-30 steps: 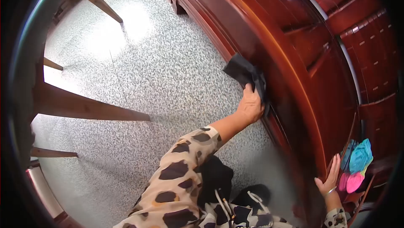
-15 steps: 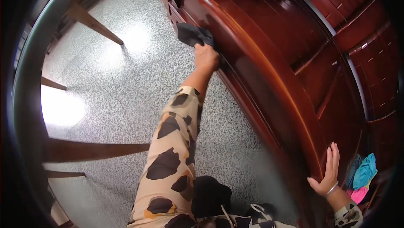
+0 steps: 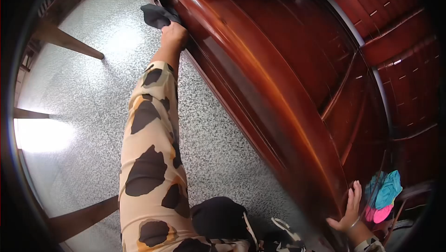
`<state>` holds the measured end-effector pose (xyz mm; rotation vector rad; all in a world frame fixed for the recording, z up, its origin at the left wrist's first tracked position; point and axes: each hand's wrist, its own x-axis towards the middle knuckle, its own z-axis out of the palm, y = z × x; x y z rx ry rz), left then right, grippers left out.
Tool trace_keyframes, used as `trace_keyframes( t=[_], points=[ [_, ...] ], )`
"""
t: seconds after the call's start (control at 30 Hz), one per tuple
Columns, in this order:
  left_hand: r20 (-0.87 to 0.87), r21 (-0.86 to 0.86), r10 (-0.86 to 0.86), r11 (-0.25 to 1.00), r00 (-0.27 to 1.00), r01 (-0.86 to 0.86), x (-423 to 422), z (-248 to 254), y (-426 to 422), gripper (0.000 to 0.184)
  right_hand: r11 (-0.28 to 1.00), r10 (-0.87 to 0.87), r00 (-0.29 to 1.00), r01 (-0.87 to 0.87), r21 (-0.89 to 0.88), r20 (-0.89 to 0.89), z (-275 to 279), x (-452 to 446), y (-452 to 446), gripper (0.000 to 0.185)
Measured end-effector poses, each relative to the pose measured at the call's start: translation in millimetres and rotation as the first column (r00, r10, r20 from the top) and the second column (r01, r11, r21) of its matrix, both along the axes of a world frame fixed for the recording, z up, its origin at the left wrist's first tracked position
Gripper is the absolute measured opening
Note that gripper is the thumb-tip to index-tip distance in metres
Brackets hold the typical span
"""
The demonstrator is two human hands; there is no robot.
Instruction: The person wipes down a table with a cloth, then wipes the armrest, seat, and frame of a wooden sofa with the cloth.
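Note:
My left hand (image 3: 174, 36), arm stretched far forward, is closed on a dark cloth (image 3: 157, 16). It presses against the side panel of a glossy reddish-brown wooden piece of furniture (image 3: 260, 70), below its rounded edge; part of the cloth spreads out over the floor side. My right hand (image 3: 348, 210), with a bracelet at the wrist, rests with fingers spread on the furniture's top near the lower right. It holds nothing. Just right of it lies a bundle of blue cloth (image 3: 389, 190) with a pink piece (image 3: 383, 213) under it.
Speckled grey floor (image 3: 213, 145) reflects bright light on the left. Wooden legs stand there, one at upper left (image 3: 69, 40) and a broad one at lower left (image 3: 88, 215). Slatted red-brown wood (image 3: 409, 84) fills the right side. My dark-clad knee (image 3: 220, 217) shows at the bottom.
My left hand has slid the dark cloth along the side panel, away from me toward the upper left. My right hand stays on the wood, spread. The view has shifted with my head.

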<state>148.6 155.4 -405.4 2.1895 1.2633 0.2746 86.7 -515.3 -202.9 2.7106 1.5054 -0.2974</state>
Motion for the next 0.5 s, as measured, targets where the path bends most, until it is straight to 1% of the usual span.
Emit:
trace_keyframes(
  t=[0.03, 0.1, 0.13, 0.2, 0.23, 0.27, 0.3, 0.33, 0.37, 0.43, 0.5],
  points=[
    [-0.006, -0.026, 0.092, 0.995, 0.996, -0.092, 4, -3, 2, 0.049, 1.0, -0.005, 1.0, 0.006, -0.01, 0.002, 0, -1, 3, 0.109],
    [0.056, 0.03, 0.135, 0.99, 0.989, -0.137, 11, -15, 10, 0.051, 0.999, -0.015, 1.0, 0.015, -0.029, 0.009, 1, 0, 4, 0.109],
    [0.055, 0.026, 0.128, 0.991, 0.99, -0.13, 15, -20, 11, 0.051, 1.0, -0.009, 1.0, 0.01, -0.017, 0.019, 0, 0, 4, 0.108],
    [0.149, 0.027, 0.215, 0.975, 0.965, -0.222, 11, -17, 6, 0.052, 1.0, -0.009, 1.0, 0.009, -0.007, 0.014, -3, -1, 2, 0.108],
    [0.148, 0.03, 0.208, 0.976, 0.967, -0.214, 15, -23, 8, 0.052, 1.0, -0.005, 0.999, 0.004, 0.016, 0.04, -5, 0, 0, 0.102],
    [0.207, -0.027, 0.192, 0.981, 0.959, -0.19, 14, -29, 8, 0.054, 0.999, 0.003, 0.998, -0.005, 0.036, 0.062, -5, 0, -1, 0.098],
    [0.27, -0.08, 0.184, 0.982, 0.945, -0.168, 10, -32, 10, 0.055, 0.999, 0.005, 0.998, -0.008, 0.037, 0.058, -4, -1, -1, 0.098],
    [0.272, -0.029, 0.189, 0.982, 0.944, -0.188, 8, -39, 3, 0.053, 0.999, 0.001, 0.998, -0.004, 0.04, 0.059, -4, -1, -1, 0.098],
    [0.234, -0.105, 0.1, 0.991, 0.967, -0.078, -2, -22, -12, 0.059, 0.999, 0.0, 0.998, -0.003, 0.043, 0.057, -4, -1, 0, 0.098],
    [0.283, 0.001, 0.033, 0.999, 0.958, -0.035, -16, -21, -49, 0.054, 0.998, 0.013, 0.998, -0.017, 0.065, 0.061, -7, 0, 1, 0.098],
    [0.361, -0.02, -0.026, 0.999, 0.932, 0.036, -34, -23, -105, 0.047, 0.997, 0.018, 0.998, -0.023, 0.078, 0.058, -6, -2, -1, 0.098]
  ],
)
